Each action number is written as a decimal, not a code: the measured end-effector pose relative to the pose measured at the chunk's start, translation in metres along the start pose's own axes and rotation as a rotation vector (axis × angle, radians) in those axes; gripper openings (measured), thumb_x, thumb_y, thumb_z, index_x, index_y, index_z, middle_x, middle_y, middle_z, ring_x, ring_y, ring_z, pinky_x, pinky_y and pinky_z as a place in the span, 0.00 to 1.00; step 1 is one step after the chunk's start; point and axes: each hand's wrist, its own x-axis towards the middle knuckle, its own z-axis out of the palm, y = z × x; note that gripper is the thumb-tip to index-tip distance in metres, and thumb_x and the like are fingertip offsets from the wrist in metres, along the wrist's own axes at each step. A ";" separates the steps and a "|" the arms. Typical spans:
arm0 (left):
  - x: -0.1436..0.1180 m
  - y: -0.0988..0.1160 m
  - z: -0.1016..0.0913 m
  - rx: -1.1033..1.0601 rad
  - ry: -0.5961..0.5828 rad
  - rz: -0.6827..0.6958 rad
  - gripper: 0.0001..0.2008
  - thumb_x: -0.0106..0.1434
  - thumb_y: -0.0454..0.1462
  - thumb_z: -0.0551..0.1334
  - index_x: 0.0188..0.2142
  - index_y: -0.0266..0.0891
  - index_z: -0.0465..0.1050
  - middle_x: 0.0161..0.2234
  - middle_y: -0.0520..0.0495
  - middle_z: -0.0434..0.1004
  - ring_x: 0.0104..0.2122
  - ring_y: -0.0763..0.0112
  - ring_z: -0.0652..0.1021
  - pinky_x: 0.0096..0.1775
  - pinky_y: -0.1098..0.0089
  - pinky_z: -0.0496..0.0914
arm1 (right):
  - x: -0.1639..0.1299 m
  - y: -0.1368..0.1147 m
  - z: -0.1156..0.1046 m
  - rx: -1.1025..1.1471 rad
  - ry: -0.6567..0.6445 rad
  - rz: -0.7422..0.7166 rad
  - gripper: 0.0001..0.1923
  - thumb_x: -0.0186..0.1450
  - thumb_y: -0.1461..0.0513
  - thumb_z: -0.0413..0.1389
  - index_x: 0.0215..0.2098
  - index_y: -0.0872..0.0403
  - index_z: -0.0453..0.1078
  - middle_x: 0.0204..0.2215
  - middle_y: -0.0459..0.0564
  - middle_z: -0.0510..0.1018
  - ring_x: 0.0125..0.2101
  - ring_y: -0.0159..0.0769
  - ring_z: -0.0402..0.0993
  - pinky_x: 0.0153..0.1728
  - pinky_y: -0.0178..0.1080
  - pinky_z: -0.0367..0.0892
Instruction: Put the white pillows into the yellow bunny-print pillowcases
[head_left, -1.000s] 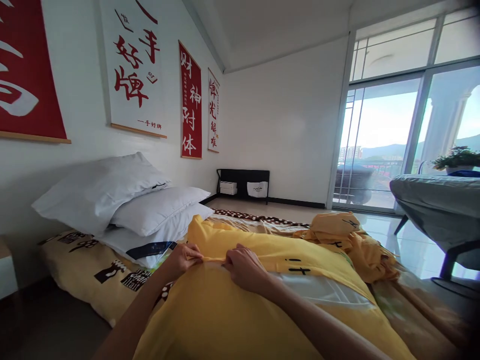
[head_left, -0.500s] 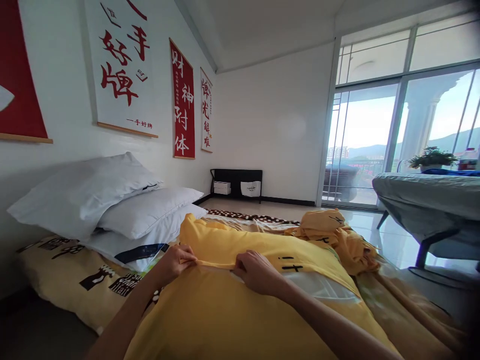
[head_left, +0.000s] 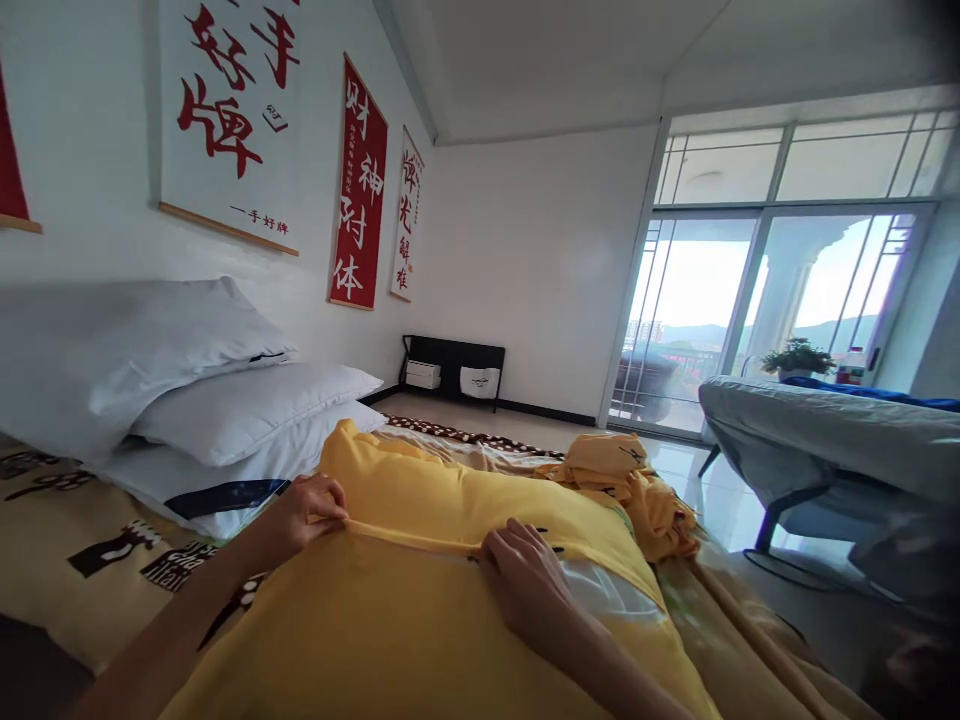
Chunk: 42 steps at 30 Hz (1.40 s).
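A yellow pillowcase (head_left: 352,630) fills the lower middle, plump over a white pillow (head_left: 611,592) that shows through a gap on its right side. A slit with a seam-like edge runs across the case. At the left end of that edge, my left hand (head_left: 311,512) pinches the yellow cloth between thumb and fingers. My right hand (head_left: 521,570) is closed on the edge near the middle, just left of the gap. Its fingertips are partly hidden, so whether a zip pull is under them cannot be made out.
White pillows (head_left: 247,405) are stacked at the left against the wall. Crumpled yellow cloth (head_left: 619,475) lies beyond the case on the patterned bedding (head_left: 750,640). A covered table (head_left: 825,410) with a potted plant (head_left: 799,358) stands at right. A black rack (head_left: 450,365) is by the far wall.
My hands are farther apart along the slit, the right one having shifted right. The gap showing the white pillow is shorter. The whole view has turned to the right.
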 end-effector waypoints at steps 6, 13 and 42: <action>0.006 0.005 -0.005 0.005 -0.011 -0.016 0.10 0.62 0.44 0.60 0.31 0.49 0.81 0.36 0.50 0.75 0.38 0.68 0.73 0.46 0.67 0.60 | -0.008 0.014 0.019 0.093 0.128 0.027 0.09 0.62 0.70 0.52 0.25 0.54 0.65 0.24 0.46 0.73 0.29 0.34 0.65 0.33 0.35 0.54; 0.024 0.009 -0.005 0.019 -0.110 -0.094 0.10 0.61 0.44 0.60 0.31 0.49 0.81 0.38 0.50 0.75 0.41 0.67 0.73 0.48 0.66 0.60 | -0.012 0.027 0.034 0.071 0.243 -0.006 0.10 0.64 0.70 0.50 0.26 0.53 0.65 0.25 0.47 0.73 0.29 0.36 0.64 0.34 0.36 0.53; 0.048 0.112 0.090 0.381 0.123 0.320 0.05 0.64 0.29 0.54 0.33 0.38 0.64 0.30 0.47 0.69 0.30 0.66 0.68 0.30 0.67 0.61 | -0.014 -0.022 0.010 0.098 0.224 0.083 0.11 0.65 0.68 0.49 0.25 0.53 0.65 0.25 0.47 0.73 0.29 0.36 0.63 0.33 0.37 0.52</action>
